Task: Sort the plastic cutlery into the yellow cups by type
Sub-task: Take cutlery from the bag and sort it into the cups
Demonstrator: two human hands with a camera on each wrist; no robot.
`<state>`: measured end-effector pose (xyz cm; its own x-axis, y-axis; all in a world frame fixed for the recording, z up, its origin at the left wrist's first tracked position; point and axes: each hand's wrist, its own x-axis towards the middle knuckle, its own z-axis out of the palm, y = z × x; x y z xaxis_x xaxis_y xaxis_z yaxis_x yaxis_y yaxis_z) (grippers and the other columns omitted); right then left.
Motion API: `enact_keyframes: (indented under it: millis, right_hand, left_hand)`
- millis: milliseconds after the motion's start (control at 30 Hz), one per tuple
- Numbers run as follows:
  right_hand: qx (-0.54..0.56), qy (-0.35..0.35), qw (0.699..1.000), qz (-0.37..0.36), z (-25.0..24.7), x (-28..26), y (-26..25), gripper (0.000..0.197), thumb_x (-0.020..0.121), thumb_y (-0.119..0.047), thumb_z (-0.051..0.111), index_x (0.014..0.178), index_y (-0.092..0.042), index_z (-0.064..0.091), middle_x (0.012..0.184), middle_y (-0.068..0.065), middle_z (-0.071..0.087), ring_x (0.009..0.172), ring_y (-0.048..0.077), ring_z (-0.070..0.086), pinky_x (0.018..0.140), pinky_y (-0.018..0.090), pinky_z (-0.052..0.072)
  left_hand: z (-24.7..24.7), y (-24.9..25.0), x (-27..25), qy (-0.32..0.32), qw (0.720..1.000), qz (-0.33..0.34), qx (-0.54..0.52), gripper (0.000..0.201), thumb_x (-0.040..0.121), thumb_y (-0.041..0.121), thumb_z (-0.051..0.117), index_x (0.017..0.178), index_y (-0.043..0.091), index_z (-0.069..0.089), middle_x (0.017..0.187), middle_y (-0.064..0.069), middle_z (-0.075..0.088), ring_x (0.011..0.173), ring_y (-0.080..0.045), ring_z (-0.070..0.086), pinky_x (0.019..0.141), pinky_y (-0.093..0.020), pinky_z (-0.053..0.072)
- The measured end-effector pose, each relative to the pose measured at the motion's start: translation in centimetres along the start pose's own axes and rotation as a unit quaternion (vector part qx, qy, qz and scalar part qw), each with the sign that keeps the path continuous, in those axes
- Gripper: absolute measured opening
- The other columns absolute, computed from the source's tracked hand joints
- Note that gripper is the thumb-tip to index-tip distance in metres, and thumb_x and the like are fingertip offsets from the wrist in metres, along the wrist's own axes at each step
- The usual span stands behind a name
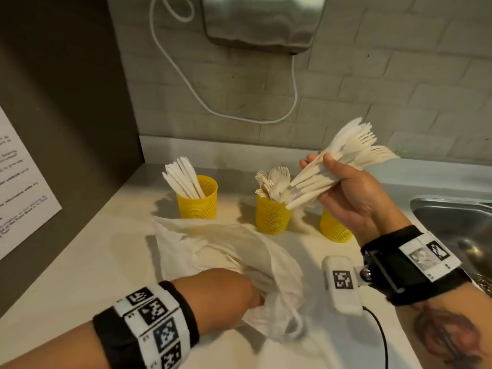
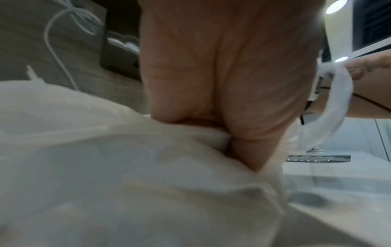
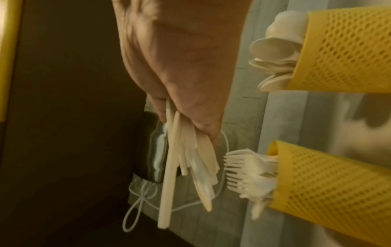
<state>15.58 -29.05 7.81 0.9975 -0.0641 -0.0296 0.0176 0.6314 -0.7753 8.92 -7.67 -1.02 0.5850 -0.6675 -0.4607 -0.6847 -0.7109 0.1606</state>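
Three yellow mesh cups stand in a row on the counter. The left cup (image 1: 198, 201) holds knives, the middle cup (image 1: 272, 215) holds forks (image 3: 251, 168), and the right cup (image 1: 335, 227) sits half hidden behind my right hand; the right wrist view shows spoons (image 3: 275, 55) in it. My right hand (image 1: 346, 193) grips a bundle of white cutlery (image 1: 343, 161), mostly forks and knives, raised above the middle and right cups. My left hand (image 1: 229, 296) grips the crumpled white plastic bag (image 1: 234, 251) lying on the counter in front of the cups.
A steel sink (image 1: 458, 225) lies at the right edge of the counter (image 1: 106, 251). A metal hand dryer (image 1: 261, 20) with a white cord (image 1: 186, 83) hangs on the brick wall. A dark panel with a printed notice (image 1: 24, 187) bounds the left.
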Motion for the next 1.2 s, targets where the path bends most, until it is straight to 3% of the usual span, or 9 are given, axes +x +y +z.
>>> enact_keyframes:
  millis: [167,200,267,367,500,633,767,967,1200]
  right_hand:
    - [-0.002,-0.051,0.997,-0.056,2.3,-1.2,-2.8,0.015,0.095,-0.008,0.052,0.109,-0.006,0.057,0.091,0.009,0.075,0.093,0.021,0.073,0.082,0.035,0.060]
    - [0.001,-0.073,0.995,-0.064,3.1,-1.7,-3.1,0.015,0.093,-0.007,0.053,0.107,-0.006,0.058,0.089,0.009,0.074,0.093,0.021,0.073,0.082,0.034,0.059]
    - [-0.007,-0.112,0.990,-0.085,5.0,-2.7,-3.1,0.013,0.092,-0.004,0.054,0.096,-0.005,0.065,0.087,0.010,0.074,0.091,0.021,0.073,0.086,0.036,0.058]
    - [-0.032,-0.149,0.982,-0.115,7.9,-3.4,-1.2,0.029,0.091,0.000,0.056,0.073,-0.009,0.077,0.083,0.010,0.073,0.086,0.020,0.069,0.095,0.039,0.055]
    - [-0.143,-0.143,0.977,-0.061,9.9,-3.4,4.0,0.017,0.085,-0.004,0.069,0.102,0.000,0.065,0.082,0.013,0.065,0.075,0.029,0.065,0.062,0.040,0.057]
    - [-0.205,-0.114,0.972,-0.009,8.9,-3.5,9.4,0.035,0.079,0.000,0.073,0.113,-0.006,0.068,0.106,0.011,0.074,0.102,0.025,0.071,0.098,0.050,0.052]
    - [-0.223,-0.112,0.968,0.007,8.0,-3.0,10.3,0.020,0.084,-0.002,0.071,0.104,-0.005,0.072,0.096,0.009,0.076,0.090,0.020,0.072,0.084,0.037,0.056]
    - [-0.305,-0.154,0.940,-0.026,7.7,-1.7,8.8,0.012,0.090,-0.003,0.055,0.099,-0.001,0.063,0.085,0.012,0.064,0.077,0.024,0.062,0.067,0.034,0.048]
    - [-0.371,-0.153,0.915,-0.050,7.4,-1.2,9.0,0.016,0.089,-0.021,0.052,0.084,-0.017,0.066,0.068,-0.001,0.066,0.068,0.016,0.061,0.058,0.029,0.047]
  left_hand:
    - [-4.1,-1.5,-2.0,-0.006,0.978,0.017,-0.207,0.076,0.078,0.035,0.080,0.144,0.032,0.043,0.131,0.007,0.059,0.120,-0.015,0.056,0.098,-0.028,0.045]
    - [-5.2,-2.0,-2.7,0.039,0.931,0.032,-0.362,0.069,0.078,0.034,0.080,0.140,0.030,0.050,0.131,0.005,0.062,0.122,-0.014,0.057,0.101,-0.027,0.045]
    - [-7.1,-2.8,-3.5,0.178,0.733,0.029,-0.656,0.051,0.081,0.047,0.068,0.124,0.019,0.065,0.122,-0.005,0.069,0.122,-0.023,0.061,0.099,-0.036,0.049]
    - [-8.9,-4.0,-3.2,0.238,0.460,0.007,-0.855,0.090,0.087,0.075,0.033,0.127,-0.002,0.058,0.127,-0.021,0.066,0.126,-0.036,0.057,0.103,-0.054,0.046]
    - [-9.5,-2.8,-3.0,0.215,0.362,0.012,-0.907,0.090,0.093,0.074,0.020,0.123,0.001,0.063,0.126,-0.027,0.064,0.121,-0.042,0.060,0.100,-0.060,0.045]
    - [-8.9,-1.6,-2.5,0.274,0.287,-0.021,-0.917,0.054,0.102,0.051,0.033,0.117,0.015,0.071,0.110,-0.014,0.075,0.100,-0.032,0.071,0.086,-0.046,0.054]
    - [-8.0,-2.0,-1.6,0.332,0.278,-0.067,-0.899,0.053,0.102,0.052,0.036,0.114,0.015,0.071,0.105,-0.014,0.076,0.095,-0.032,0.072,0.083,-0.046,0.056]
    - [-8.4,-0.7,-2.0,0.383,0.500,0.013,-0.777,0.060,0.072,0.052,0.062,0.124,0.023,0.064,0.113,0.000,0.075,0.110,-0.020,0.068,0.100,-0.050,0.047]
    - [-8.2,-0.3,-1.1,0.345,0.480,0.024,-0.806,0.049,0.076,0.053,0.059,0.114,0.023,0.069,0.110,-0.005,0.076,0.107,-0.023,0.070,0.089,-0.050,0.055]
